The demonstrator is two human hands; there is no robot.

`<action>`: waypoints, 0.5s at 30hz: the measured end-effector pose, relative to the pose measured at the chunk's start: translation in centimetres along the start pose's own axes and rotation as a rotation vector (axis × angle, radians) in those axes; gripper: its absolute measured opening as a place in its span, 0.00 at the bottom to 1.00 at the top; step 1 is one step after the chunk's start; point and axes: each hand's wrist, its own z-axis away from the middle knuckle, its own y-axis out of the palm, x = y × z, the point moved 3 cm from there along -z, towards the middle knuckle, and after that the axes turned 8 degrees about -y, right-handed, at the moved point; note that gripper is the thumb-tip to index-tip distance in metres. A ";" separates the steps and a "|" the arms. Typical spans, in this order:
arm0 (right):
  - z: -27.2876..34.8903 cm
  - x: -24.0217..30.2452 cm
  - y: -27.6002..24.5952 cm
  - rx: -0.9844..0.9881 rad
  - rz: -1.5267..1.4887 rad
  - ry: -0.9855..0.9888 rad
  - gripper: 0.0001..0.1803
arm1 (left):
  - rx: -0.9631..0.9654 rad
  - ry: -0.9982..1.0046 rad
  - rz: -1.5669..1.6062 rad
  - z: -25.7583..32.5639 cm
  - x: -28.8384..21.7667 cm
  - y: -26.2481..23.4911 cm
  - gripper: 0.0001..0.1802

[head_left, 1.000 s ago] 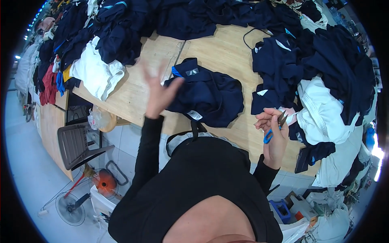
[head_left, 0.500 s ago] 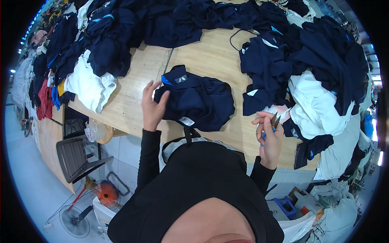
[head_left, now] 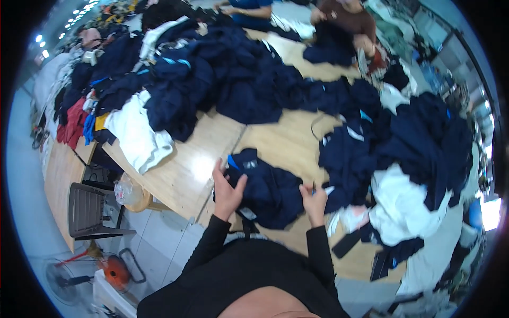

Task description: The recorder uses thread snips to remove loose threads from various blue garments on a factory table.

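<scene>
A bunched navy garment with a bright blue patch at its upper left corner lies in front of me on the wooden table. At its left edge is my left hand, thumb and fingers spread apart; whether the fingertips press on the cloth is hard to see. My right hand is closed around small thread snips beside the garment's right edge. Only a little of the snips shows, pointing up from between thumb and fingers. A white tag shows at the garment's near edge.
Navy garments are heaped along the far side, with another pile at right. White cloth lies at left and right. A dark flat object rests near my right arm. Across the table a person handles dark cloth.
My view has tilted up, showing people across the table. My right hand, with the snips, has moved left to the garment's right edge. My left hand stays by its left edge.
</scene>
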 end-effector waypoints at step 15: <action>1.0 3.2 -1.3 0.049 -0.453 0.099 0.10 | 0.003 0.137 -0.071 -0.7 -1.9 -0.8 0.39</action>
